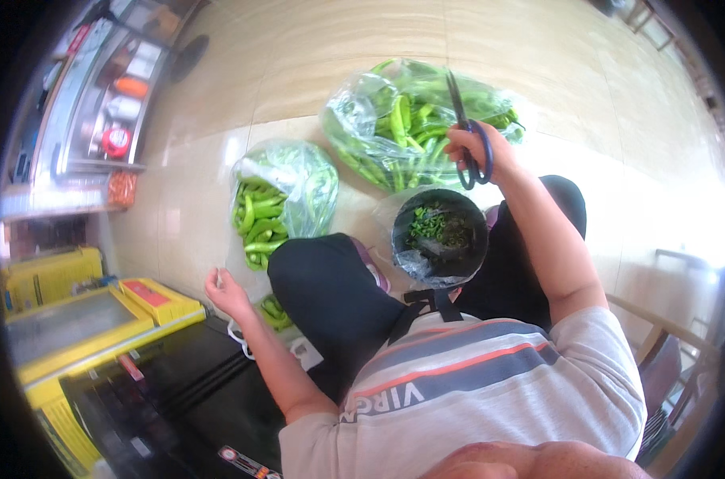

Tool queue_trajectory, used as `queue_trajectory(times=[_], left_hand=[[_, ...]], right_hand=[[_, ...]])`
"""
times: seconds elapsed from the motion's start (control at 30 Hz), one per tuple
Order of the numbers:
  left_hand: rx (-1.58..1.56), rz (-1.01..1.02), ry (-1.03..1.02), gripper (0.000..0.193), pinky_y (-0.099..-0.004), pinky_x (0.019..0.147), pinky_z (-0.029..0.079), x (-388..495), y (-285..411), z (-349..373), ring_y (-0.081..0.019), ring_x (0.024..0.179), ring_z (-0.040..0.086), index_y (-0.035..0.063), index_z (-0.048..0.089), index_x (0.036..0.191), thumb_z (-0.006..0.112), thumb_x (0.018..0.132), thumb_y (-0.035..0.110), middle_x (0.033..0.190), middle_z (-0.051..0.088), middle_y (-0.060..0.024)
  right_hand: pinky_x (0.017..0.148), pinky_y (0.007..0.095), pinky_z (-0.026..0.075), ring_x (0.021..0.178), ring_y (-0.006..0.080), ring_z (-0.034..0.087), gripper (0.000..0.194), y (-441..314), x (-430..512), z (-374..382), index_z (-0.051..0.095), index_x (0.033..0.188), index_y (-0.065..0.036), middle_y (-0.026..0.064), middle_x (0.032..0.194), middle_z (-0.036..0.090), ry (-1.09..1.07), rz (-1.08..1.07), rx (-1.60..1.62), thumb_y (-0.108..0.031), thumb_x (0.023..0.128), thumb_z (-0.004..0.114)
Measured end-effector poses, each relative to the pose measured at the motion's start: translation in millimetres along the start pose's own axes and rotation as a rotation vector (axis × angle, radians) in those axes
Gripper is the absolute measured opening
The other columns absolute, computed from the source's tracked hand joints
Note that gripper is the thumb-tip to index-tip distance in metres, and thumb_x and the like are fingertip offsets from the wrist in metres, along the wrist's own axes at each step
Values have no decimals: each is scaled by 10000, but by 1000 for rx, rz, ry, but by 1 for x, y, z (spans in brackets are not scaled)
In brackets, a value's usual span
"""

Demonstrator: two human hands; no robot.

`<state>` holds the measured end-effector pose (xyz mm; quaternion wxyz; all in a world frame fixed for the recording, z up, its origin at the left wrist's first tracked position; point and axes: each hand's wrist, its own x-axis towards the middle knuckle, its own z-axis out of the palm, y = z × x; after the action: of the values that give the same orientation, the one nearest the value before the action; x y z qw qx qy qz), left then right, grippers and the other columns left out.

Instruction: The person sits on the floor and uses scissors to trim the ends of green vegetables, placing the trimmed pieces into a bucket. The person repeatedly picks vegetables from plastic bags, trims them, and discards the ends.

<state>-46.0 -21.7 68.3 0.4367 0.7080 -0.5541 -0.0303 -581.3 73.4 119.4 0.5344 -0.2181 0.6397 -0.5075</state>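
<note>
My right hand (485,152) is shut on a pair of scissors (458,105) with dark blue handles, over a large clear plastic bag (353,108) of long green peppers (401,120). Below it, between my knees, a round dark container (485,239) with plastic film in it holds small green cut pieces (428,224). My left hand (226,291) is off to the left with its fingers curled; whether something small is between the fingertips cannot be told. Near it lies a second plastic bag (311,179) with green peppers (258,218).
More green peppers (274,312) lie beside my left knee. A black glossy surface (177,383) and yellow boxes (159,302) stand at the lower left. A glass-fronted display case (108,114) is at the upper left. Wooden furniture (662,323) stands at the right, on the tiled floor (578,90).
</note>
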Motion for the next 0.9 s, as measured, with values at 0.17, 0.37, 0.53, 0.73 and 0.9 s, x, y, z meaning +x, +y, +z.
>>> queue_trajectory(times=[0.17, 0.37, 0.53, 0.73, 0.9], left_hand=[[-435, 238, -622, 155, -262, 844, 456, 10, 181, 90, -138, 931, 581, -11, 597, 1026, 557, 900, 70, 991, 625, -77], [-406, 147, -1336, 230, -296, 808, 492, -70, 229, 318, -180, 880, 643, 3, 630, 1023, 594, 847, 145, 945, 674, -125], [154, 38, -1203, 332, -400, 713, 511, -139, 209, 437, -334, 783, 661, -51, 655, 894, 678, 752, 249, 821, 677, -191], [292, 140, -1081, 420, -426, 717, 495, -156, 214, 452, -357, 806, 657, -69, 656, 870, 727, 692, 305, 834, 667, -231], [31, -130, -1179, 288, -285, 447, 420, -141, 256, 400, -142, 522, 551, -56, 594, 797, 624, 793, 230, 698, 624, -134]], right_hand=[[533, 248, 472, 613, 120, 564, 310, -13, 3, -8, 554, 1015, 27, 97, 794, 628, 11, -14, 36, -229, 846, 598], [551, 238, 467, 667, 114, 564, 263, -20, 21, -28, 554, 956, 6, 74, 786, 612, 31, -46, 96, -232, 853, 593], [531, 234, 473, 656, 131, 589, 248, -25, 40, -47, 554, 943, 12, 76, 774, 603, 69, -64, 136, -207, 834, 595], [544, 245, 486, 676, 149, 604, 269, -27, 62, -71, 549, 941, 24, 95, 790, 608, 82, -21, 147, -214, 828, 602], [546, 253, 489, 677, 160, 603, 300, -25, 69, -80, 547, 964, 31, 103, 804, 608, 77, -47, 225, -225, 822, 612]])
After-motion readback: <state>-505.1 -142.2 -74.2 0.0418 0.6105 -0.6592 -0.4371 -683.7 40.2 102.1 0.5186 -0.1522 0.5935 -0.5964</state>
